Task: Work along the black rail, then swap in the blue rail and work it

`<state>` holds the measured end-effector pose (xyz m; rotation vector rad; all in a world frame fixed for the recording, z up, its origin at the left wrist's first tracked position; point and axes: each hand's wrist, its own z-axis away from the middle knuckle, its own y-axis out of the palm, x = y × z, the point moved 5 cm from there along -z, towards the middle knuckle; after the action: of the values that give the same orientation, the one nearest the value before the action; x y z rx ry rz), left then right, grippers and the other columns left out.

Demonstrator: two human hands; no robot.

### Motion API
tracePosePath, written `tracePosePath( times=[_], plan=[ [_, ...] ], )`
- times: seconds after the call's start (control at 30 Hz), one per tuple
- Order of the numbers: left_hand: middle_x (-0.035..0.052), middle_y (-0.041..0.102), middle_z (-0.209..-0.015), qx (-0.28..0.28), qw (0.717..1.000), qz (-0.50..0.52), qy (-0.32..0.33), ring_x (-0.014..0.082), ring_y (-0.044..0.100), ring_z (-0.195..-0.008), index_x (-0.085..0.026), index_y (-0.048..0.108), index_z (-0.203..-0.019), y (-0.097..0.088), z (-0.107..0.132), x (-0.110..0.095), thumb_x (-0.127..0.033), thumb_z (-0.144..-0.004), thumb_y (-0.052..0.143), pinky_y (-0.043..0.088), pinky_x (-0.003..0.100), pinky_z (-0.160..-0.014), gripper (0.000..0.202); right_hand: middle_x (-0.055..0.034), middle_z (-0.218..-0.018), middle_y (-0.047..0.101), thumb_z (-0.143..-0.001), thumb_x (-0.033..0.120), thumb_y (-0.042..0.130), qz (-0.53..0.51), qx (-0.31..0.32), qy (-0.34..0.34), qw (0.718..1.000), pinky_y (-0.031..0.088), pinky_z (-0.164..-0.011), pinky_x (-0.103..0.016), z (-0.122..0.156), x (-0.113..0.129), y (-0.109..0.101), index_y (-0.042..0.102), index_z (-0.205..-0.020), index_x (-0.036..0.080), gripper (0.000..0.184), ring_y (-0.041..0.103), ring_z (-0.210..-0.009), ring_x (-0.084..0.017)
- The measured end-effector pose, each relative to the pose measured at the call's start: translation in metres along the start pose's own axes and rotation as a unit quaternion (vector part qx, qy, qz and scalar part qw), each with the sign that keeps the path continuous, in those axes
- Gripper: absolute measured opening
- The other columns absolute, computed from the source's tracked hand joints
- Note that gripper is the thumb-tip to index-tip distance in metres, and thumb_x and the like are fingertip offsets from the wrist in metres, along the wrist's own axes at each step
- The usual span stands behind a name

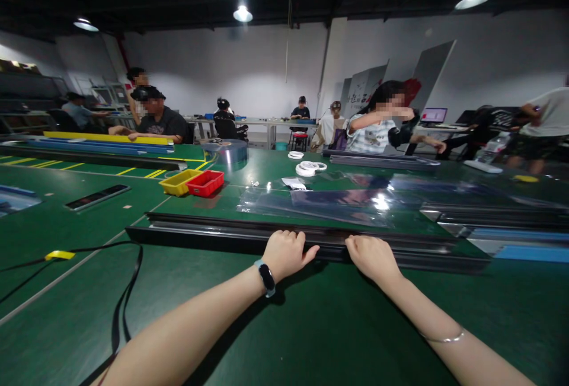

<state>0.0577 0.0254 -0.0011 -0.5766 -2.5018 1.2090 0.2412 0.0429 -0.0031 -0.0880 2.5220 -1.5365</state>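
A long black metal rail [195, 233] lies across the green table [311, 327] in front of me. My left hand [287, 252] grips its near edge at the middle, fingers curled over the top, a dark band on the wrist. My right hand [372, 255] holds the same rail a little to the right, fingers folded over the edge, a thin bracelet on the forearm. Clear plastic film [320, 202] lies just behind the rail.
A yellow tray [180, 182] and a red tray [205, 183] sit further back at the left. White tape rolls [309, 167] lie beyond the film. More rails [498, 217] are stacked at the right. A black strap [124, 303] trails at my left. Several people sit at the far tables.
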Motion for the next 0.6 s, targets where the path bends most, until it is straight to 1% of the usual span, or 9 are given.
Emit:
tracePosePath(
  times=[0.17, 0.3, 0.47, 0.6],
  plan=[
    [0.0093, 0.058, -0.061, 0.000, 1.000, 0.007, 0.004, 0.0204, 0.056, -0.062, -0.013, 0.056, -0.067, 0.000, -0.001, 0.000, -0.050, -0.082, 0.031, 0.039, 0.033, -0.060, 0.047, -0.0090, -0.058, 0.063, -0.083, 0.029, 0.029, -0.009, 0.021, 0.004, 1.000, 0.034, -0.050, -0.025, -0.002, 0.000, -0.002, 0.059, -0.052, 0.014, 0.046, 0.058, -0.053, -0.017],
    [0.0097, 0.059, -0.060, 0.010, 1.000, 0.016, 0.014, 0.0200, 0.057, -0.061, -0.012, 0.056, -0.065, 0.004, -0.002, 0.000, -0.053, -0.082, 0.030, 0.040, 0.032, -0.059, 0.051, -0.0096, -0.059, 0.063, -0.084, 0.030, 0.029, -0.006, 0.027, 0.002, 1.000, 0.035, -0.050, -0.025, -0.003, 0.006, -0.004, 0.059, -0.054, 0.014, 0.046, 0.058, -0.054, -0.016],
    [0.0104, 0.060, -0.059, 0.023, 0.999, 0.019, 0.016, 0.0206, 0.058, -0.059, -0.012, 0.057, -0.065, 0.005, -0.004, 0.002, -0.061, -0.079, 0.026, 0.040, 0.031, -0.057, 0.060, -0.0067, -0.058, 0.062, -0.086, 0.028, 0.026, -0.011, 0.004, -0.028, 1.000, 0.032, -0.049, -0.024, -0.005, 0.027, -0.009, 0.059, -0.057, 0.016, 0.045, 0.058, -0.054, -0.016],
    [0.0105, 0.060, -0.060, 0.025, 0.999, 0.030, 0.029, 0.0205, 0.058, -0.059, -0.013, 0.057, -0.065, 0.000, -0.001, -0.002, -0.061, -0.079, 0.026, 0.041, 0.031, -0.057, 0.060, -0.0055, -0.058, 0.061, -0.086, 0.025, 0.027, -0.006, -0.011, -0.064, 0.998, 0.030, -0.047, -0.023, -0.004, 0.045, -0.014, 0.059, -0.061, 0.016, 0.041, 0.057, -0.054, -0.015]
  ],
)
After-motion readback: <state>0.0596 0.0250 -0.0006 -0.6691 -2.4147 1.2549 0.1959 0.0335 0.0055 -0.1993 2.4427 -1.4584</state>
